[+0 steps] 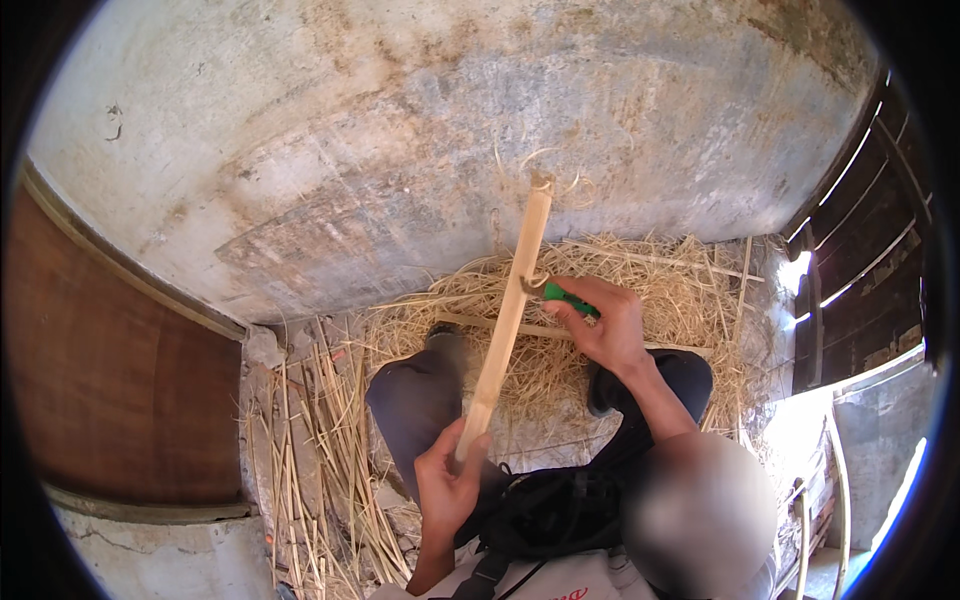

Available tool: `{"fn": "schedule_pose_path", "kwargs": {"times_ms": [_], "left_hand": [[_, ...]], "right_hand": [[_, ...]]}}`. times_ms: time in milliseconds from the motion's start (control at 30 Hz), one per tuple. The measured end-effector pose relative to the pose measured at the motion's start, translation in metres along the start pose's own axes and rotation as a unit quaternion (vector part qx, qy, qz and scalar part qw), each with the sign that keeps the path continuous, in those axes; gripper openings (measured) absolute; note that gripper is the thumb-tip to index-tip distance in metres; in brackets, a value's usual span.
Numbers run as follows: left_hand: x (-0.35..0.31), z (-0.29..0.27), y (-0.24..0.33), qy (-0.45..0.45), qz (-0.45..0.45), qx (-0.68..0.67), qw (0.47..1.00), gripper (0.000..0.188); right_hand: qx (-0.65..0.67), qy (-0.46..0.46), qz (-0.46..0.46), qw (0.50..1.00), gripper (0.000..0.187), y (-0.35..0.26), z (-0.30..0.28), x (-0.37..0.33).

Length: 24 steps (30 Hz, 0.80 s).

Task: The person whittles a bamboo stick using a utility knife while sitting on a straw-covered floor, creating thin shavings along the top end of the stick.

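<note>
My left hand (449, 478) is closed around the near end of a long, flat, pale wooden strip (509, 320). The strip slants up and away from me, its far end near the wall, where thin curls hang off it. In my right hand (607, 325) is a knife (572, 298) with a green handle, gripped between thumb and fingers. Its short blade touches the right edge of the strip around mid-length, and a small shaving curls up there. Most of the blade is hidden by the strip and the curl.
A thick heap of straw-like shavings (660, 280) covers the floor ahead, between and beyond my knees. Long thin sticks (320, 470) lie at the left. A stained plaster wall (400, 160) rises in front, with a brown panel (130, 370) at left and dark slats (860, 240) at right.
</note>
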State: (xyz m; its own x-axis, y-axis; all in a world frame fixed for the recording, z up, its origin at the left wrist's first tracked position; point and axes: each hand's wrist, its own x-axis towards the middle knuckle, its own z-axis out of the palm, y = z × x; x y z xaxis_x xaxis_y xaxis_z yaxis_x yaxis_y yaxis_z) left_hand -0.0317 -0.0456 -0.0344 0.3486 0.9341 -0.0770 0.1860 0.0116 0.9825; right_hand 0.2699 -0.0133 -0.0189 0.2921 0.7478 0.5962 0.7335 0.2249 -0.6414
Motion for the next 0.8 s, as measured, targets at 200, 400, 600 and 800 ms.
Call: {"fn": "schedule_pose_path", "kwargs": {"times_ms": [200, 400, 600, 800], "left_hand": [[-0.018, -0.005, -0.004, -0.025, -0.018, 0.0, 1.0, 0.038], [-0.036, -0.011, 0.001, -0.027, -0.079, -0.034, 0.996, 0.034], [-0.043, -0.017, 0.001, -0.04, -0.118, -0.06, 0.99, 0.033], [-0.038, -0.021, 0.0, -0.049, -0.118, -0.076, 0.989, 0.037]], "right_hand": [[-0.008, 0.052, 0.042, 0.998, 0.031, 0.02, -0.013, 0.01], [-0.028, 0.051, 0.067, 0.996, 0.03, 0.025, -0.021, 0.016], [-0.039, 0.04, 0.076, 0.996, 0.029, 0.022, -0.019, 0.017], [0.048, 0.026, 0.12, 0.991, 0.032, 0.032, -0.013, 0.014]]}}
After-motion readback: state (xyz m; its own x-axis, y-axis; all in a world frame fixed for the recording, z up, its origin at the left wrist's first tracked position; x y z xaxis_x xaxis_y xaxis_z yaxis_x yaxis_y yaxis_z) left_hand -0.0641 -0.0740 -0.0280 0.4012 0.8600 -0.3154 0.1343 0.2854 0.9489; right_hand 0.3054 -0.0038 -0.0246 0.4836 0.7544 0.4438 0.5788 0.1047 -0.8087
